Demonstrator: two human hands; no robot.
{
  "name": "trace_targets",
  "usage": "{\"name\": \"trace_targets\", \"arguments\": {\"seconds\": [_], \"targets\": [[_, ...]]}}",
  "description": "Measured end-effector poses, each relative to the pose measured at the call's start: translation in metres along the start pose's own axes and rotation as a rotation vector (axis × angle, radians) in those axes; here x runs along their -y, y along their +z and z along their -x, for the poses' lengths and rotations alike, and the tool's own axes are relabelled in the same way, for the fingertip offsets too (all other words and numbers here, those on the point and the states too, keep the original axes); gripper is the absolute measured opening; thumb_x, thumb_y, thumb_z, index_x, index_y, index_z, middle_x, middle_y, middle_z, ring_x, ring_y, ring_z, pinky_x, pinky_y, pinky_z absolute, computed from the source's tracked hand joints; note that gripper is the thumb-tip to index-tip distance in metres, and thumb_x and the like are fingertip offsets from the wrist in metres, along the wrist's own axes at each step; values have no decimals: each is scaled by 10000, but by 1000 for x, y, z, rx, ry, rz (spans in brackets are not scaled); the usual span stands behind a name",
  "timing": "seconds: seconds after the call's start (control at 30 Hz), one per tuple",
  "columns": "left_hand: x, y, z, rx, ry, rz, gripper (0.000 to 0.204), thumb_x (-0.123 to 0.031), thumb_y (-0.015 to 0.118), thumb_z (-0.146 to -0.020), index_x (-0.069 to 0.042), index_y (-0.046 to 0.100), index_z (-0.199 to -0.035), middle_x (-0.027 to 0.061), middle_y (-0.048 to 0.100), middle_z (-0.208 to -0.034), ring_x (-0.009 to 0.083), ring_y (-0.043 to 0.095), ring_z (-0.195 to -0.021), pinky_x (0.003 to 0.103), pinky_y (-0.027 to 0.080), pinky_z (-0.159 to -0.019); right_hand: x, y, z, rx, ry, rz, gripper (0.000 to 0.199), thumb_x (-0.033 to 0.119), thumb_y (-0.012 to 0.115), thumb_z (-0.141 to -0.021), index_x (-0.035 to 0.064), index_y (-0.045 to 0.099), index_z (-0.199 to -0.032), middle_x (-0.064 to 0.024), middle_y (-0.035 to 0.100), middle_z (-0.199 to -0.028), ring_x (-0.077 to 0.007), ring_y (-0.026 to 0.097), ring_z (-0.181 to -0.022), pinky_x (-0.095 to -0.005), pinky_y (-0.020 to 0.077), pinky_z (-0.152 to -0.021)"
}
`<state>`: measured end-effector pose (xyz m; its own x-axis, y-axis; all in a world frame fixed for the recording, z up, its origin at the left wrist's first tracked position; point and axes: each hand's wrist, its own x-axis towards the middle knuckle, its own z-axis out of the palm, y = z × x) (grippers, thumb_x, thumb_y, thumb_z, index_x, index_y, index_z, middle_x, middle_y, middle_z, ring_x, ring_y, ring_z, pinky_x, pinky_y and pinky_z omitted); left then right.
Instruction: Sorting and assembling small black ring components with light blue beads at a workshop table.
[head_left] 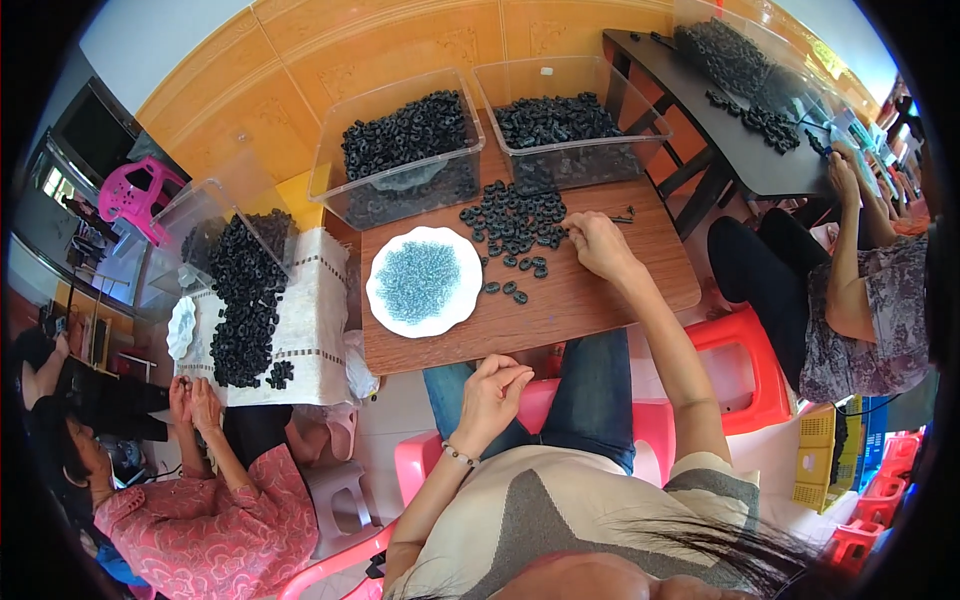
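Observation:
My left hand (pixel 492 402) hangs above my lap at the table's near edge, its fingers curled and thumb pressed to them. Whatever it pinches, if anything, is too small to make out. Over the right side of the brown wooden table (pixel 440 352), my right hand (pixel 603 248) is closed, fingertips down beside a spread of small black oval ring-shaped pieces (pixel 515 218). What those fingers grip is hidden. Just past them lies a thin dark tool (pixel 622 218). Left of the pieces sits a white scalloped plate (pixel 374 290) heaped with small clear bluish beads (pixel 418 282).
Two clear plastic bins (pixel 400 190) (pixel 590 165) of black pieces stand at the table's back. At left, a person's hands (pixel 197 402) work by a cloth-covered table (pixel 310 335) with a black heap. Another person's hands (pixel 845 172) are at a dark table (pixel 690 110) on the right.

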<state>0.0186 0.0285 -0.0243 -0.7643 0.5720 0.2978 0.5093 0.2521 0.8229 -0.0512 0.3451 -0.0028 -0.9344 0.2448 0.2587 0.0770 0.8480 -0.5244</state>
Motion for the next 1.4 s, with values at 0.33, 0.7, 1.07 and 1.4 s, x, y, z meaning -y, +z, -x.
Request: {"name": "trace_targets", "arguments": {"seconds": [0.33,0.7,1.07,1.4], "targets": [[-7,16,4,51,-86,0,141,-124,737,-932,-8,782,-998,110,686,-964,268,674,-747,343,541,-646,3,8,5,60,-97,-42,297,134,784,-857,30,725,-1129,-164,706,-979,-377,622,-1039,-466,513,-915],[-3,13,4,34,-148,-24,153,-133,740,-928,-5,779,-1002,118,691,-974,287,691,-774,364,551,-669,4,22,3,50,-119,-61,205,169,741,-906,33,725,-1058,-163,720,-964,-365,633,-1007,-467,519,-872],[-1,5,0,-72,-120,-52,178,-162,741,-946,2,771,-1005,138,698,-990,285,691,-777,340,547,-689,32,2,25,77,-250,-451,153,93,659,-970,13,740,-1072,-178,739,-994,-366,670,-954,-439,527,-852],[7,-5,6,-263,-334,528,386,-129,719,-994,8,653,-1348,99,735,-1134,130,715,-954,267,573,-828,99,22,78,485,-501,-709,165,114,678,-958,55,744,-1098,-112,681,-889,-309,618,-883,-423,498,-815]]}}
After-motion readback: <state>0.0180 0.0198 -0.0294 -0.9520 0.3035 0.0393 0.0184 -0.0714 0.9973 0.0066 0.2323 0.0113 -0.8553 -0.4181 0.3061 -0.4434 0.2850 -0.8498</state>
